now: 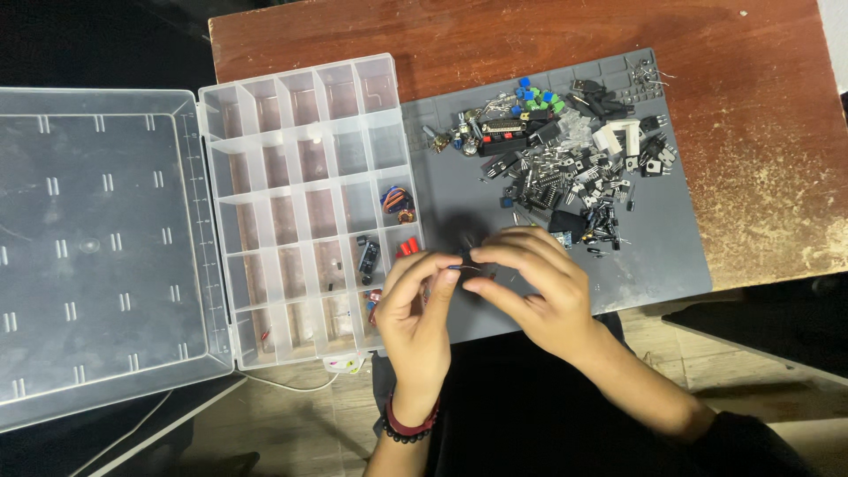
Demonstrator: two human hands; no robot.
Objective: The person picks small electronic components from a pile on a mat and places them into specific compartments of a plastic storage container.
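My left hand point(417, 309) and my right hand point(534, 287) meet over the near edge of a grey work mat point(671, 238). Together their fingertips pinch a tiny dark electronic part with thin leads point(463, 267). A pile of small electronic components point(574, 155) lies on the far half of the mat: black chips, blue and green caps, white blocks. Just left of my left hand stands a clear plastic compartment box point(300, 212). A few of its right-hand cells hold small parts: red pieces point(407, 248), a dark part point(368, 256), a coil of coloured wire point(397, 201).
The box's clear lid point(97, 247) lies open flat to the left. Mat and box rest on a brown wooden table point(760, 115) with a worn right side. A white cable point(291, 385) hangs below the box. Floor shows beneath the table's near edge.
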